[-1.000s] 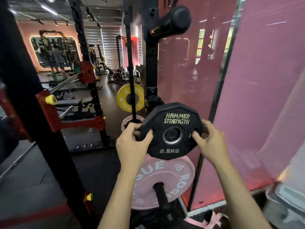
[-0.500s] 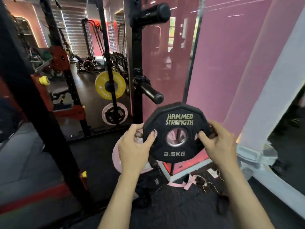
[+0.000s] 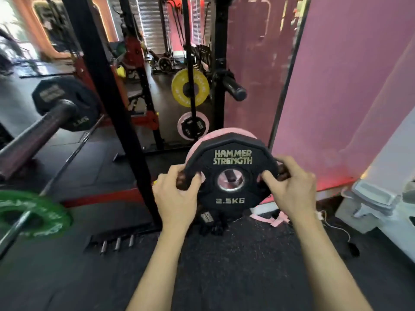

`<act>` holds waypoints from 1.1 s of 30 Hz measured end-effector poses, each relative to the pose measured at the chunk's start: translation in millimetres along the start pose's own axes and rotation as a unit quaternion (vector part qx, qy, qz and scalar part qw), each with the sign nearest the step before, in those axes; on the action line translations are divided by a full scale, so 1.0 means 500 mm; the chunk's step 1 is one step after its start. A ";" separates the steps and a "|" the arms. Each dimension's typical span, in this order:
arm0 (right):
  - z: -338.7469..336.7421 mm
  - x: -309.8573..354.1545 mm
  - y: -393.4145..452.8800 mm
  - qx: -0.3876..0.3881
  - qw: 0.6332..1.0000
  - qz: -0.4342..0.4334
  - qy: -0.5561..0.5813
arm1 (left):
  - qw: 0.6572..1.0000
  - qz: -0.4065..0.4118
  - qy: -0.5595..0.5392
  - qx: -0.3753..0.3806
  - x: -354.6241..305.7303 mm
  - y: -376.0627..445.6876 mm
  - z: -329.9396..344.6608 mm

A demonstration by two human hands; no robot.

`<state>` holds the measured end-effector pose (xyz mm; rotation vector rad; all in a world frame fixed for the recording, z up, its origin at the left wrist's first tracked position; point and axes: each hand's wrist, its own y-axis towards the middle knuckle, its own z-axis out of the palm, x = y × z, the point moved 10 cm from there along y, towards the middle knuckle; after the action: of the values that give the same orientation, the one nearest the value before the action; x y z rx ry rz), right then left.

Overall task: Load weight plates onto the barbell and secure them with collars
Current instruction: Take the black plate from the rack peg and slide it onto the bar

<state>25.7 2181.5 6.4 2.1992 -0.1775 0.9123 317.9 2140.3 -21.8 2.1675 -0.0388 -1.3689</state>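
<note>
Compared with half a second ago, the view has swung left: a barbell (image 3: 33, 135) carrying a black plate (image 3: 67, 104) now enters at left, with a blurred green plate (image 3: 31, 214) below it, both absent before. The black 2.5 kg plate (image 3: 231, 171) remains upright at chest height, the left hand (image 3: 177, 196) and right hand (image 3: 292, 189) each with fingers clamped on its opposite edges. Directly behind it stands a pink plate (image 3: 226, 133), mostly hidden. The floor (image 3: 224, 265) is dark speckled rubber; a black rack upright (image 3: 107, 86), a yellow plate (image 3: 190, 87) on storage and a pink wall (image 3: 348, 75) fill the room. The barbell's far end is cut off, and distant equipment is too blurred to identify.
</note>
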 end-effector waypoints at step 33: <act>0.559 0.721 -0.207 0.018 0.984 -0.103 0.143 | 0.986 -0.029 0.019 -0.162 0.417 0.267 -0.810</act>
<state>487.2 2117.5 50.9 2.0443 0.2016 1.1043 792.1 2143.9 -2.1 1.9320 0.2471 -1.2659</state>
